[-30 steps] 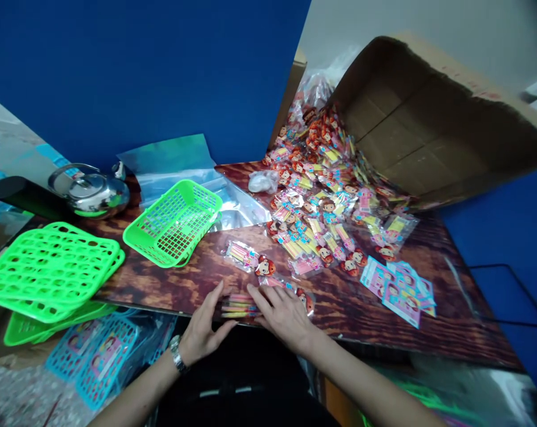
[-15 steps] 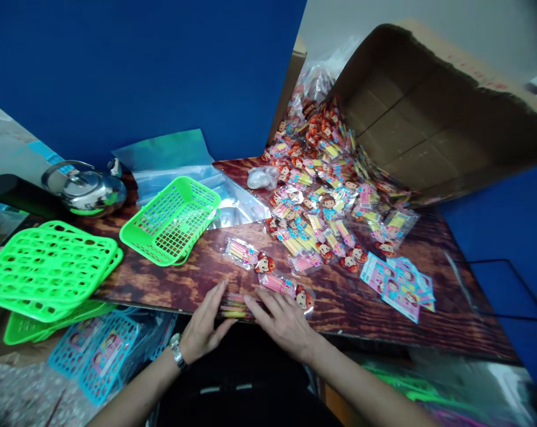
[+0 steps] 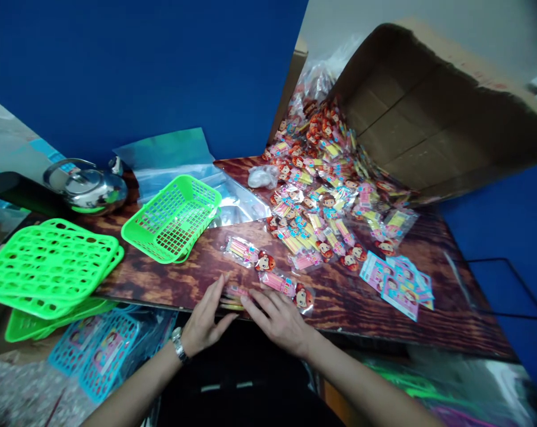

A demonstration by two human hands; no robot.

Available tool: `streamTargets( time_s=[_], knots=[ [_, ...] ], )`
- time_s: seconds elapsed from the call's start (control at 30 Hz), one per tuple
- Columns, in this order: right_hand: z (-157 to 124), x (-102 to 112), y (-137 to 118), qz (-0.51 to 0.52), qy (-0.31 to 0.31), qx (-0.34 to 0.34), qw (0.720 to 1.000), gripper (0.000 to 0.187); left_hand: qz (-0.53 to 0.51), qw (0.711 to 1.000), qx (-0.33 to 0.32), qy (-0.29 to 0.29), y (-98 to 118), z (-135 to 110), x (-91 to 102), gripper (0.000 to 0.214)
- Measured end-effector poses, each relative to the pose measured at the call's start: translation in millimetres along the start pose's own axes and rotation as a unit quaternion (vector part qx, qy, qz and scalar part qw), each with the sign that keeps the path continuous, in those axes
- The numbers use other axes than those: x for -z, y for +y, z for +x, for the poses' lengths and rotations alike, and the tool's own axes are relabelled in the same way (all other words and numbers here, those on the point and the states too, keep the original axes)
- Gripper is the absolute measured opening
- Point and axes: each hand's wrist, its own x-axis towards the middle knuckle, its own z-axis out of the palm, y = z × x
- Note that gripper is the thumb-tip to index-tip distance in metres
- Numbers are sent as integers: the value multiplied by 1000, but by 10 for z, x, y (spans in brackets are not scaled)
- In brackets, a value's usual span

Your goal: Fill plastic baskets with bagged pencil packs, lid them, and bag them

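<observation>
At the table's front edge, my left hand and my right hand flank a small clear packet of pink and yellow sticks. My left fingers are stretched out with the thumb apart, touching the packet's left side. The right fingers lie spread over its right end, hiding part of it. Just beyond, two similar packets lie flat: one of pink sticks with a cartoon head, another farther left. A large heap of such packets spreads back and right.
A green plastic basket stands left of centre, on clear plastic sheets. Green perforated baskets are stacked at the left edge, near a metal kettle. Printed cards lie at right. A cardboard box opens behind.
Both hands stay around the packet at the table edge. My right fingers have shifted slightly left, closer to my left hand. The other things look unmoved.
</observation>
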Motion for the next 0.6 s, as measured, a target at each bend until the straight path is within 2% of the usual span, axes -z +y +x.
streamTargets(
  time_s=[0.13,0.23,0.3,0.37,0.4,0.47,0.53,0.6],
  knots=[
    [61,3,-49,42,-27,7,999,37,16,1000,-19,-4,-44,54,90,72],
    [69,64,50,147,-50,-6,988,45,14,998,-45,-28,-70,67,131,53],
    [53,101,197,197,-49,-92,975,46,6,997,-63,-38,-81,69,138,39],
    [23,102,358,164,-61,-220,960,41,-7,997,-68,-38,-86,71,138,31],
    [4,88,424,124,-86,-271,951,41,-13,997,-68,-39,-86,73,137,29],
    [-36,48,508,47,-166,-314,934,47,-22,997,-65,-40,-83,79,137,27],
    [-75,41,537,15,-239,-309,921,54,-26,997,-62,-42,-76,84,139,27],
    [-94,112,565,26,-283,-291,914,47,-26,997,-64,-41,-70,87,137,25]
  ],
)
